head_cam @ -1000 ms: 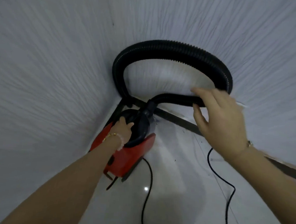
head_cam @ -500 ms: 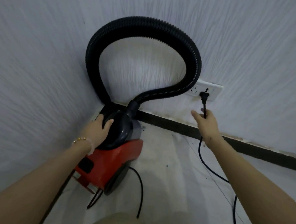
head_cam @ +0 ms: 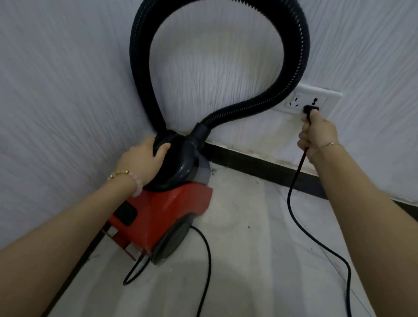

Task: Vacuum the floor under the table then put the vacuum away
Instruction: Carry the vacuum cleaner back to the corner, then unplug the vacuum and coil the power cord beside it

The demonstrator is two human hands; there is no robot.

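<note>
A red and black canister vacuum (head_cam: 164, 212) stands on the floor in the room's corner. Its ribbed black hose (head_cam: 295, 45) loops up against the wall and back down to the body. My left hand (head_cam: 141, 158) rests on the vacuum's black top, fingers curled over its edge. My right hand (head_cam: 314, 133) is closed around the black plug (head_cam: 311, 109), which sits in the white wall socket (head_cam: 331, 97). The black power cord (head_cam: 295, 214) hangs from that hand and trails across the floor.
Textured white walls meet at the corner behind the vacuum, with a dark skirting board (head_cam: 257, 164) along the base. The floor is pale glossy tile (head_cam: 257, 273). A second stretch of cord (head_cam: 205, 269) curves from the vacuum's rear toward me.
My right hand left the hose, reached for the cord below the socket, then moved up and closed on the plug. The view has drawn closer. My left hand stayed on the vacuum.
</note>
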